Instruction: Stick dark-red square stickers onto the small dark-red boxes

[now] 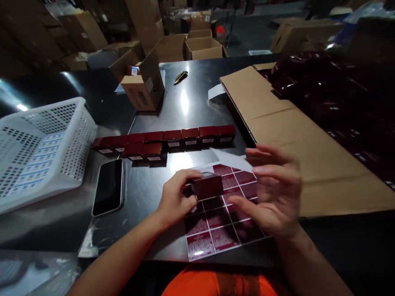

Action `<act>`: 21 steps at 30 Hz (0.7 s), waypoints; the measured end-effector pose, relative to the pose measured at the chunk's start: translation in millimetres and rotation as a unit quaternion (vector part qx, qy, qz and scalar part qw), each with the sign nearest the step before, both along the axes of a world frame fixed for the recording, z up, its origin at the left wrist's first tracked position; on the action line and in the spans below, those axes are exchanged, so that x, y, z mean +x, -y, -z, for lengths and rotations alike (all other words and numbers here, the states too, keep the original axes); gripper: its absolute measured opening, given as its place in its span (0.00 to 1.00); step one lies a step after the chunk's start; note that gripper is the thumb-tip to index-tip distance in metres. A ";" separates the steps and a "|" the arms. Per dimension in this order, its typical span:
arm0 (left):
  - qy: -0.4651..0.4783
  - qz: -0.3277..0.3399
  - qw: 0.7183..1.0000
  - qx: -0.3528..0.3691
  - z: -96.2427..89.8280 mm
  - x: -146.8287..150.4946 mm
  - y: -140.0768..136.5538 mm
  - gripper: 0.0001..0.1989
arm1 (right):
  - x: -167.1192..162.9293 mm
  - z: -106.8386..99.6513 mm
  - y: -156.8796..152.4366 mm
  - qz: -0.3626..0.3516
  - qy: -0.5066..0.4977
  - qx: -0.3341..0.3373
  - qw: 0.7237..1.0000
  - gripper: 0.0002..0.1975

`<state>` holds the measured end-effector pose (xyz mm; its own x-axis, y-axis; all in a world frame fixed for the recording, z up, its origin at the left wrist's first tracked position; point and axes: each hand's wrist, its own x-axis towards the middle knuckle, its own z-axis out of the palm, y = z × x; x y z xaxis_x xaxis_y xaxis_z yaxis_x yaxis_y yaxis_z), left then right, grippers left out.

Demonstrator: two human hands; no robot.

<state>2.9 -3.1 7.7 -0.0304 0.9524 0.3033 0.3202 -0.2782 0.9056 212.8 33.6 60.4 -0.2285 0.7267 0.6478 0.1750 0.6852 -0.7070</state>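
My left hand (pixel 177 195) is closed around a small dark red box (pixel 208 187), held above a sheet of dark red labels (pixel 216 226). To the right, my right hand (pixel 274 191) hovers over the sheet, slightly blurred, with thumb and fingers spread apart. A white raised flap of paper (pixel 233 159) reaches its fingertips; whether they touch it I cannot tell. Beyond the sheet stands a row of dark red boxes (pixel 189 137) with small white barcode labels, and two more boxes (pixel 152 152) sit in front of it.
A black-screened phone (pixel 108 187) lies beside a white plastic basket (pixel 70 160) on the left. Farther back are an open cardboard box (pixel 143 90) and a yellow-black utility knife (pixel 180 77). At right, a large carton's flap (pixel 277 123) borders many dark red packages (pixel 327 98).
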 end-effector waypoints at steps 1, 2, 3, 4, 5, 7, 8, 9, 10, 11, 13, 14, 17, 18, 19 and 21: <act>0.028 -0.011 0.999 -0.016 -0.2 1.5 -0.5 0.19 | 2.6 -4.7 0.1 0.027 -0.036 0.001 0.999 0.22; 0.051 -0.021 0.998 -0.027 -0.6 2.8 -1.1 0.18 | 4.8 -8.2 0.2 0.041 -0.070 -0.002 0.997 0.17; 0.067 -0.028 0.997 -0.034 -1.2 3.8 -1.6 0.18 | 6.4 -10.4 0.2 0.046 -0.096 -0.016 0.994 0.13; 0.078 -0.034 0.996 -0.037 -1.9 4.5 -2.0 0.18 | 7.4 -11.4 0.2 0.046 -0.111 -0.045 0.992 0.11; 0.083 -0.038 0.995 -0.036 -2.5 5.0 -2.3 0.18 | 7.7 -11.6 0.1 0.040 -0.116 -0.089 0.988 0.09; 0.076 -0.044 0.996 -0.032 -3.1 5.1 -2.3 0.17 | 6.9 -10.5 -0.7 0.008 -0.099 -0.218 0.971 0.06; 0.067 -0.043 0.996 -0.028 -3.0 4.9 -2.1 0.17 | 6.0 -9.6 -1.6 -0.016 -0.088 -0.286 0.954 0.05; 0.059 -0.042 0.997 -0.023 -2.7 4.4 -1.9 0.17 | 5.0 -8.6 -2.6 -0.043 -0.078 -0.346 0.934 0.06; 0.051 -0.039 0.998 -0.017 -2.3 3.9 -1.7 0.17 | 3.9 -7.4 -3.7 -0.067 -0.071 -0.396 0.913 0.07; 0.044 -0.035 0.998 -0.011 -1.8 3.4 -1.4 0.17 | 2.9 -6.1 -4.7 -0.081 -0.065 -0.434 0.895 0.09; 0.033 -0.025 0.999 0.000 -0.8 2.5 -0.7 0.18 | 1.3 -3.4 -6.1 -0.085 -0.053 -0.482 0.870 0.11; 0.027 -0.021 0.999 0.003 -0.4 2.3 -0.3 0.18 | 0.6 -2.1 -6.4 -0.082 -0.047 -0.500 0.861 0.13; 0.018 -0.009 1.000 0.004 0.2 1.9 1.1 0.19 | -1.1 0.3 -5.6 -0.070 -0.040 -0.527 0.846 0.15; 0.017 -0.006 1.000 0.004 0.2 1.8 1.4 0.19 | -1.7 0.7 -5.0 -0.066 -0.040 -0.530 0.845 0.16; 0.016 -0.003 1.000 0.005 0.1 1.8 1.6 0.20 | -2.3 0.9 -4.4 -0.062 -0.040 -0.530 0.845 0.16; 0.013 -0.002 1.000 0.010 -0.2 1.7 1.8 0.20 | -3.0 1.4 -3.5 -0.057 -0.040 -0.533 0.843 0.17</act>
<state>4.6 -4.9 7.9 -0.0422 0.9457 0.3222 0.2985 -0.2958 0.9074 209.8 37.1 59.0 -0.3227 0.8823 -0.3426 0.0733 -0.3376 -0.9384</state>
